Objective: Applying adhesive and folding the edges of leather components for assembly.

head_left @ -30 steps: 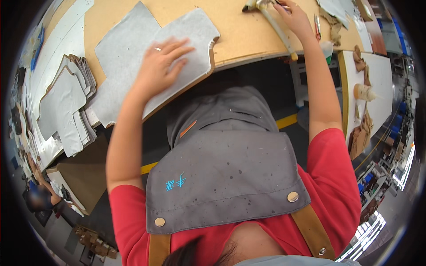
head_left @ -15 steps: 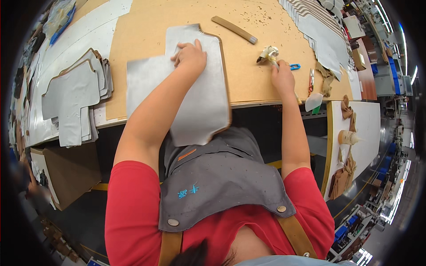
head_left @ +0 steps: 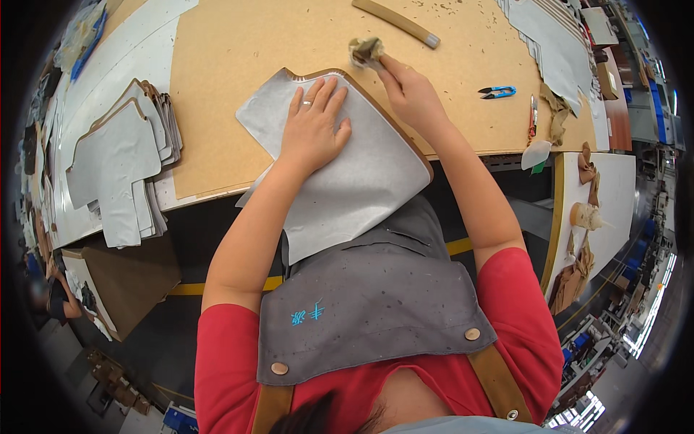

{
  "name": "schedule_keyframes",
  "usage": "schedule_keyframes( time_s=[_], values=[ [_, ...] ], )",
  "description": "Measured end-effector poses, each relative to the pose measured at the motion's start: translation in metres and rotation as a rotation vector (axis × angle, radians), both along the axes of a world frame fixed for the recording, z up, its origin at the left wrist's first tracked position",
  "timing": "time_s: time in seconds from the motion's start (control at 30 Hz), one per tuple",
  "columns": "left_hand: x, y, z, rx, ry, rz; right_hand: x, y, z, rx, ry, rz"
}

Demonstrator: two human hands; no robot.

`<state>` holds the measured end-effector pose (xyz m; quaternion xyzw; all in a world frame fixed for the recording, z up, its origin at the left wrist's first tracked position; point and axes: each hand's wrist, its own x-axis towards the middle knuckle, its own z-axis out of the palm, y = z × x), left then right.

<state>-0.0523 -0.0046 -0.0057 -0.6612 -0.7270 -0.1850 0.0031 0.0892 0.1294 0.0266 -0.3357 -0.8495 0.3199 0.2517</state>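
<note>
A pale grey sheet panel (head_left: pixel 347 181) with a brown folded edge lies slanted on the table, its near part hanging over the edge onto my apron. My left hand (head_left: pixel 316 123) is pressed flat on it near the far edge, fingers spread and holding nothing. Above the table, just beyond the panel's brown edge, my right hand (head_left: pixel 413 90) is closed around a tool with a head wrapped in crumpled pale cloth (head_left: pixel 366 52). The fingers hide its handle, and I cannot make out its exact kind.
Stacked grey panels (head_left: pixel 119 155) overhang the table's left front. A brown strip (head_left: pixel 397 23) lies at the far side. To the right are blue-handled thread snips (head_left: pixel 497 92), a red cutter (head_left: pixel 533 116) and more panels (head_left: pixel 553 54). A bottle (head_left: pixel 587 215) lies on the side table.
The panel has turned clockwise, and my left hand lies flatter on it with fingers spread. My right hand has lifted the cloth-headed tool and carried it left, uncovering the snips.
</note>
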Motion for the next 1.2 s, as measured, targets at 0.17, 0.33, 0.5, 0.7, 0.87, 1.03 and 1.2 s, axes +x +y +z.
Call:
schedule_keyframes(
  time_s=[0.17, 0.33, 0.5, 0.7, 0.87, 1.03, 1.2],
  values=[
    [0.0, 0.0, 0.002, -0.042, -0.048, 0.016, -0.029, 0.001, 0.003, 0.023, -0.005, 0.022],
    [0.0, 0.001, 0.004, -0.03, -0.061, 0.016, -0.036, -0.005, 0.003, 0.13, -0.203, 0.045],
    [0.001, 0.001, 0.004, -0.035, -0.068, 0.022, -0.039, 0.001, 0.008, 0.09, -0.03, 0.009],
    [0.001, 0.001, 0.004, -0.035, -0.078, 0.02, -0.034, -0.003, 0.005, 0.103, -0.102, 0.025],
    [0.0, 0.002, 0.004, -0.012, -0.063, 0.017, -0.027, -0.008, 0.005, 0.124, -0.137, -0.015],
    [0.001, 0.001, 0.004, -0.038, -0.068, 0.023, -0.021, -0.008, 0.008, 0.096, -0.105, -0.028],
    [0.001, 0.003, 0.005, -0.028, -0.054, 0.025, -0.018, -0.018, 0.006, 0.107, -0.297, -0.008]
  ],
)
